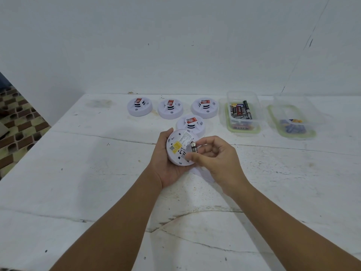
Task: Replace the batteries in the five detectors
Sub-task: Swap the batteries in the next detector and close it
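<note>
My left hand (166, 167) grips a white round detector (178, 145) above the table, its back with a yellow label turned toward me. My right hand (216, 161) pinches a dark battery (194, 149) at the detector's open back compartment. Three more white detectors (139, 107), (170, 109), (204, 107) stand in a row at the back of the table, face up with red stickers. A further detector (191, 124) sits just in front of them, right behind the one in my hand.
A clear plastic box (243, 112) with several dark batteries stands on a green-rimmed lid at the back right. Further right, a second clear box (292, 118) holds a few blue and yellow batteries. The white table (97, 173) is scuffed; a patterned floor shows at left.
</note>
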